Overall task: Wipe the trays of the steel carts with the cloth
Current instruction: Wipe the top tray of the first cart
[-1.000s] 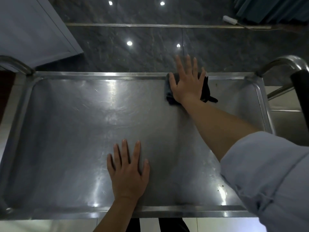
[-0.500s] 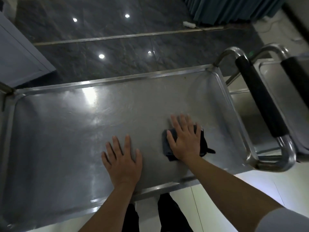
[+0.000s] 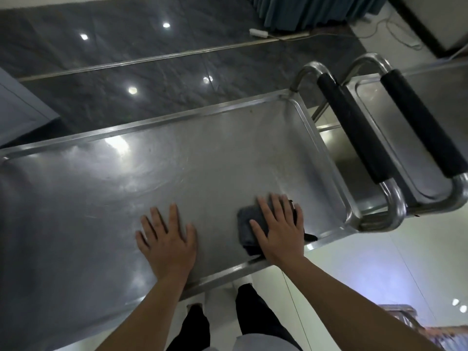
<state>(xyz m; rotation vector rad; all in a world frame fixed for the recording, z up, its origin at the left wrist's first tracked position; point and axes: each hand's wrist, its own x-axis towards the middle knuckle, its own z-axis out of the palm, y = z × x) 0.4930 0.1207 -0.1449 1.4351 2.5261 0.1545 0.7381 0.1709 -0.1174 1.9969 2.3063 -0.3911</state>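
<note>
A wide steel cart tray [image 3: 157, 158] fills the middle of the head view, shiny with wipe streaks. A dark grey folded cloth [image 3: 249, 225] lies near the tray's front right corner. My right hand [image 3: 279, 230] presses flat on the cloth with straight fingers, covering most of it. My left hand [image 3: 167, 240] rests flat on the bare steel to the left of the cloth, fingers spread, close to the front rim.
The cart's handle [image 3: 354, 130] with a black foam grip stands at the tray's right end. A second steel cart [image 3: 405, 138] with its own black-gripped handle [image 3: 423, 125] is parked right behind it. Dark glossy floor [image 3: 126, 59] lies beyond, and a grey cabinet [image 3: 17, 110] stands at far left.
My right hand has dragged the cloth from the tray's far rim back toward the front right edge. The left hand has stayed flat on the tray. The view has swung right.
</note>
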